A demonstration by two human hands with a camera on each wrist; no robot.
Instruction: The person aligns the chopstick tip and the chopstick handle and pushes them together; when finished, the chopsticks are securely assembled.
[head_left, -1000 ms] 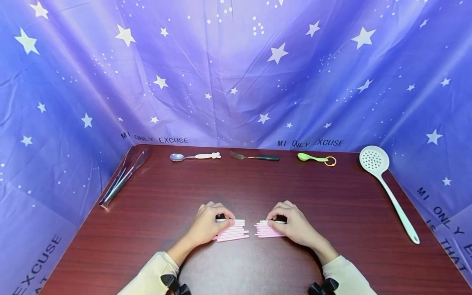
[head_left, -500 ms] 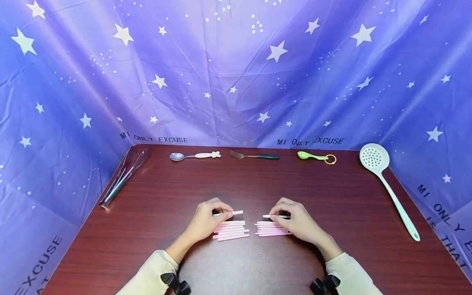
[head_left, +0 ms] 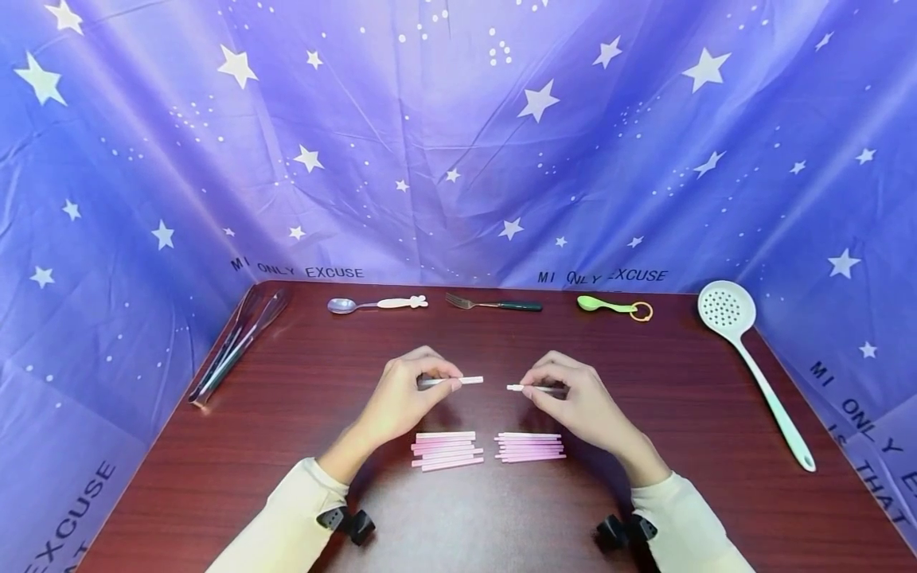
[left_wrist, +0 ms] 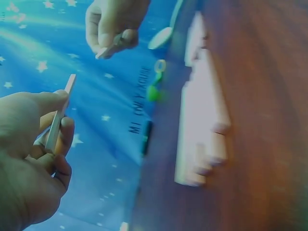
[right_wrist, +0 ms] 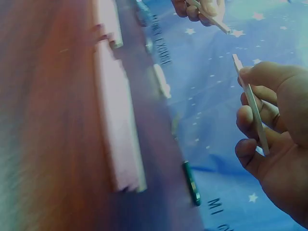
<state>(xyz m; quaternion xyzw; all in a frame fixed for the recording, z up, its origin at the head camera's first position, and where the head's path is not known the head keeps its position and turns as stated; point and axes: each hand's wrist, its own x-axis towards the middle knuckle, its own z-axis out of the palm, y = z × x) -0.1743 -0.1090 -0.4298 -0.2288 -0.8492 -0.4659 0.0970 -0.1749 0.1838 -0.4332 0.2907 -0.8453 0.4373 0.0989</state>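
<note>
Pinching white stick (head_left: pixel 462 381), left hand (head_left: pixel 401 398) hovers mid-frame; right hand (head_left: pixel 576 402) pinches second stick (head_left: pixel 526 388); pink stick piles (head_left: pixel 446 450) below on table (head_left: pixel 286 414).

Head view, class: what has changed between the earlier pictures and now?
Each hand has lifted one stick off its pile and carried it away from the person: left hand pinches the left stick, right hand the right stick. Both piles and the far utensils stayed put.
</note>
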